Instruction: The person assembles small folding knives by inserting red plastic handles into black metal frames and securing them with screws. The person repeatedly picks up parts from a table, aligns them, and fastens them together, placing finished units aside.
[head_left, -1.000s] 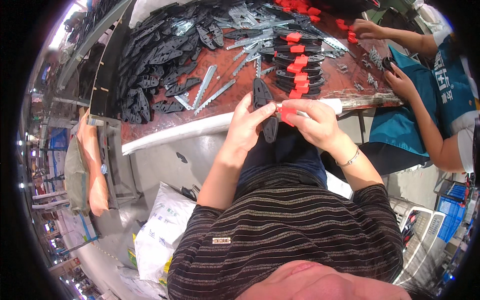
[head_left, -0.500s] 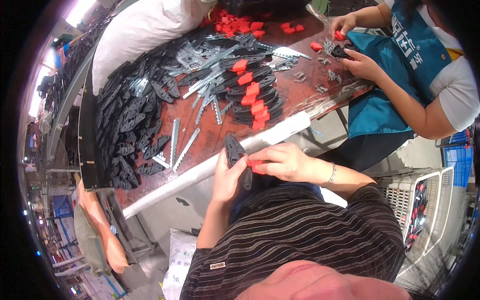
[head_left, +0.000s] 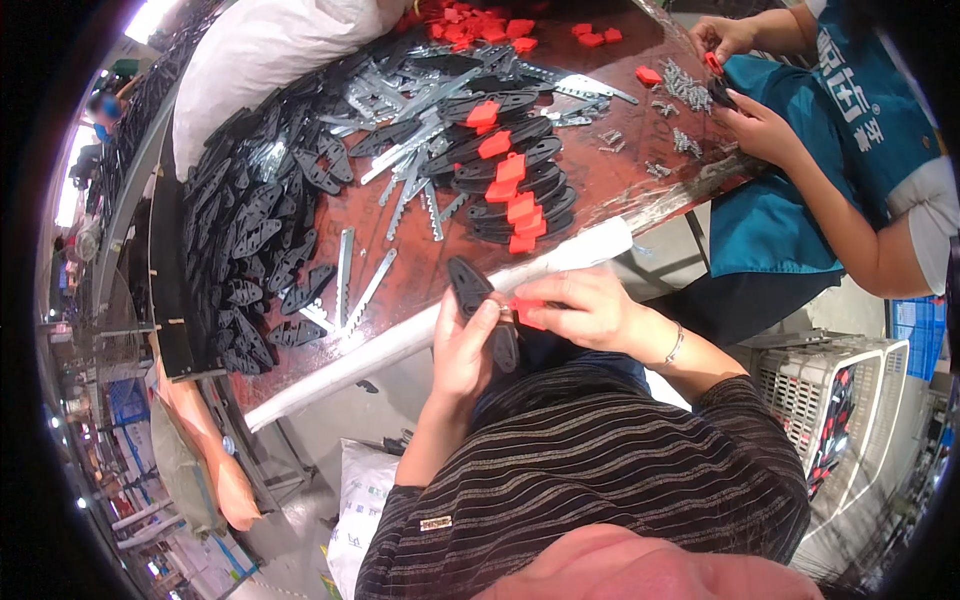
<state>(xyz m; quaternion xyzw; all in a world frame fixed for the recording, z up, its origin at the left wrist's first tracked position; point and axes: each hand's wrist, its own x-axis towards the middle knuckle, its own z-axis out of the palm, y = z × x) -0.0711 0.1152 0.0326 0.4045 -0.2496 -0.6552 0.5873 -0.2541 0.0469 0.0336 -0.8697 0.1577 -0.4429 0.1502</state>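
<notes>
My left hand point(head_left: 464, 350) is closed round a long black plastic handle half point(head_left: 468, 282), held upright just off the table's near edge. Its lower end shows beneath my fingers. My right hand point(head_left: 585, 312) pinches a small red plastic piece point(head_left: 528, 313) against the side of that part, at about its middle. My fingertips hide the exact contact between the two. Beyond my hands, a row of black handle parts point(head_left: 515, 208) lies on the table, with red pieces point(head_left: 506, 180) resting along it.
Black parts point(head_left: 250, 235) heap up at left, beside toothed metal blades point(head_left: 366, 293). A white sack point(head_left: 270, 70) stands behind. At right a co-worker's hand point(head_left: 765, 130) holds a black part near small metal fittings point(head_left: 686, 88). A white roll point(head_left: 450, 330) edges the table; crates point(head_left: 785, 395) stand at right.
The black part has tilted, and more of its lower end shows. My right hand has shifted slightly right with the red piece. The whole view has moved a little.
</notes>
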